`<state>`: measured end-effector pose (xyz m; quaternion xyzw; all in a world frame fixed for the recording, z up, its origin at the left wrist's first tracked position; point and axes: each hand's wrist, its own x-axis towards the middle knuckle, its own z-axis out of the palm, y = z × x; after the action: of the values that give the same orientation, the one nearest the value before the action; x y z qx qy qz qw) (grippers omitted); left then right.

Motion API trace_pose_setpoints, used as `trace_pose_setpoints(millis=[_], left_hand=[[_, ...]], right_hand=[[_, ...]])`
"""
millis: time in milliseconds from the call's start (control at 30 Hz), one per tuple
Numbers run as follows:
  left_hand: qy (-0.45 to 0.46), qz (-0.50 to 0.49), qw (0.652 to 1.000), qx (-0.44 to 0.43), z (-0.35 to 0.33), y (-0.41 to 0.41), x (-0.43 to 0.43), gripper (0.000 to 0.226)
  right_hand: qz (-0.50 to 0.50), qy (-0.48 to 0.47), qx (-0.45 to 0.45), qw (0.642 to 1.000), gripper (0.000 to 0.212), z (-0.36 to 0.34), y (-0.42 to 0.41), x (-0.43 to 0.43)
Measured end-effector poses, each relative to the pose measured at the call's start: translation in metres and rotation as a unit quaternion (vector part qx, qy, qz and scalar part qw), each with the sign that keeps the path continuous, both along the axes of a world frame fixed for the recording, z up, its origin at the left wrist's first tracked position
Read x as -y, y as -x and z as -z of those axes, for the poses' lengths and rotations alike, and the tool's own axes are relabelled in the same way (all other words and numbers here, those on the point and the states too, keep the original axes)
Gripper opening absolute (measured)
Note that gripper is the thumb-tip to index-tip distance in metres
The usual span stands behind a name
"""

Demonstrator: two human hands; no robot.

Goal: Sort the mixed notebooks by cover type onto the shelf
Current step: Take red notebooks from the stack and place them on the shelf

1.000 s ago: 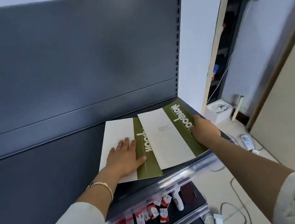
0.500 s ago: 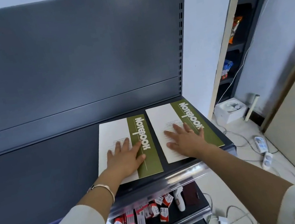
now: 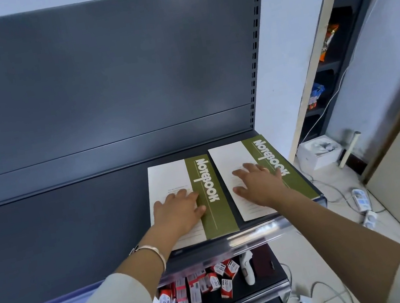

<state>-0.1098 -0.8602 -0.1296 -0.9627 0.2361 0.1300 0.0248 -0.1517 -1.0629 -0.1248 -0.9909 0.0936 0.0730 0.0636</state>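
Two notebooks with white-and-olive covers lie flat, side by side, at the right end of the dark grey shelf (image 3: 73, 225). My left hand (image 3: 177, 212) rests flat, fingers straight, on the left notebook (image 3: 210, 202). My right hand (image 3: 260, 183) presses flat with spread fingers on the right notebook (image 3: 260, 152). A narrow strip of shelf shows between the two covers. Both notebooks reach close to the shelf's front rail.
The shelf's tall grey back panel (image 3: 101, 75) rises behind. On the lower shelf lie several small red-and-white boxes (image 3: 195, 287) and a white handheld device (image 3: 247, 267). Cables and a power strip (image 3: 360, 201) lie on the floor at right, near a white box (image 3: 318, 152).
A second ago my right hand gripped the right notebook's edge as it overlapped the left one. It now lies separate and straight, with my right hand flat on top. My left hand stayed put.
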Motion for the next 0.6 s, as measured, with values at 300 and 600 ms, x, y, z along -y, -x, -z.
trace_pose_setpoints(millis=[300,600], left_hand=[[0.047,-0.067,0.986,0.147,-0.061,-0.021,-0.149,0.040],[0.041,-0.175,0.943,0.279,-0.109,-0.002,-0.409,0.032]], right_hand=[[-0.126,0.022,0.124,0.984,0.044,-0.041,-0.047,-0.156],[-0.252,0.012,0.218,0.943,0.036,-0.080,-0.080,-0.399]])
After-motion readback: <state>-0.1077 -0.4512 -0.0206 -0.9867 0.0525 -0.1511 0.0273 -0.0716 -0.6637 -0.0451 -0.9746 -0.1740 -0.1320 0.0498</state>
